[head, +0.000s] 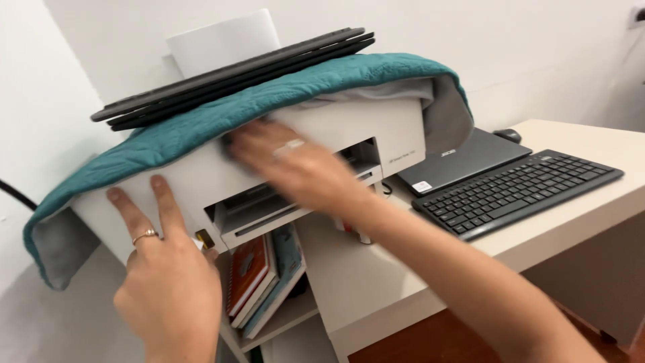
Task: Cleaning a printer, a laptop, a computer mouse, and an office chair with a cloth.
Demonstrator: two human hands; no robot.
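A white printer (396, 128) stands on the left part of a cream desk, draped with a teal quilted cover (201, 128). My left hand (164, 275) rests flat against the printer's lower left front, two fingers stretched up, a ring on one finger. My right hand (289, 165), blurred by motion, lies spread across the printer's front just under the cover's edge, above the paper tray slot (262, 212). Neither hand grips anything. Flat dark devices (235, 74) lie stacked on top of the cover, with white paper (222, 40) standing behind them.
A closed dark laptop (463, 161) and a black keyboard (517, 191) lie on the desk (578, 222) to the right, with a mouse (507, 134) behind. Books (262, 279) lean on a shelf under the printer. A black cable (13, 195) runs along the left wall.
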